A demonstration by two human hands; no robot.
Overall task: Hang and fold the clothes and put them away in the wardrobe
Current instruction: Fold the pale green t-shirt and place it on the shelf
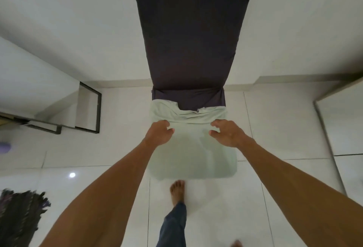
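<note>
Looking straight down at a chair [193, 36] with a dark cover. A pale green shirt [193, 158] is spread flat over the seat. It covers the seat from the front edge almost to the back edge, where it's bunched into a loose fold just short of the backrest, with a strip of dark seat showing behind it.

Both our hands are over the back half of the shirt, right at that fold. Our left hand [159, 133] is near the seat's left edge and our right hand [226, 133] is near the right edge, well apart with bare cloth between them. On both hands the fingers are half curled and the thumbs stick inward. The fingertips reach the cloth, but it's too blurry to tell whether they're actually pinching it.

Our bare foot [177, 191] is on the white tile floor [275, 128], just in front of the seat's front edge.
</note>
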